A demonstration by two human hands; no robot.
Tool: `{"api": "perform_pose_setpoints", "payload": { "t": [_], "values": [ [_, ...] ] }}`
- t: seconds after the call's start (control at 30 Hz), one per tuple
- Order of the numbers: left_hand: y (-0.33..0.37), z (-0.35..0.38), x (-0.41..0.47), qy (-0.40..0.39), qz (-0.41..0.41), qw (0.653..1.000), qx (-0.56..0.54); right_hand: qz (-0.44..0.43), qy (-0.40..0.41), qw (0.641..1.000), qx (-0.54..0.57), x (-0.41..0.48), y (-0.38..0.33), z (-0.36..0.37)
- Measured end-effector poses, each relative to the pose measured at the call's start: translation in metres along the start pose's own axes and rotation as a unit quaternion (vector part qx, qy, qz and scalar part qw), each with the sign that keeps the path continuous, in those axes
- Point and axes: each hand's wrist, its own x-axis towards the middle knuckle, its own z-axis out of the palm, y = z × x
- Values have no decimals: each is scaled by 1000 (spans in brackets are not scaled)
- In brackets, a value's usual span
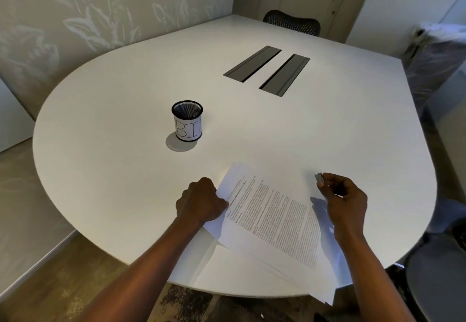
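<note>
A loose stack of printed paper sheets lies at the near edge of the white table, its lower corner hanging past the rim. My left hand grips the stack's left edge with curled fingers. Just right of the stack's top corner, my right hand is raised a little above the table. It pinches a small grey metal clip between thumb and fingertips. A black mesh cup with a white label lettered "BIN" stands upright further back on the left, apart from both hands.
Two dark rectangular cable slots are set into the table's middle. A black mesh chair back stands at the far side. A dark chair sits at the near right. A patterned wall runs along the left.
</note>
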Motion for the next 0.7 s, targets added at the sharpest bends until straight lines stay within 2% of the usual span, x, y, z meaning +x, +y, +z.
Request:
{"api": "perform_pose_setpoints", "payload": {
  "t": [0.3,0.7],
  "values": [
    [2,-1,1,8,8,1000,12,-29,34,982,-181,17,28,-26],
    [3,-4,1,1,-4,1000,2,-54,47,955,-286,17,44,-31]
  ]
}}
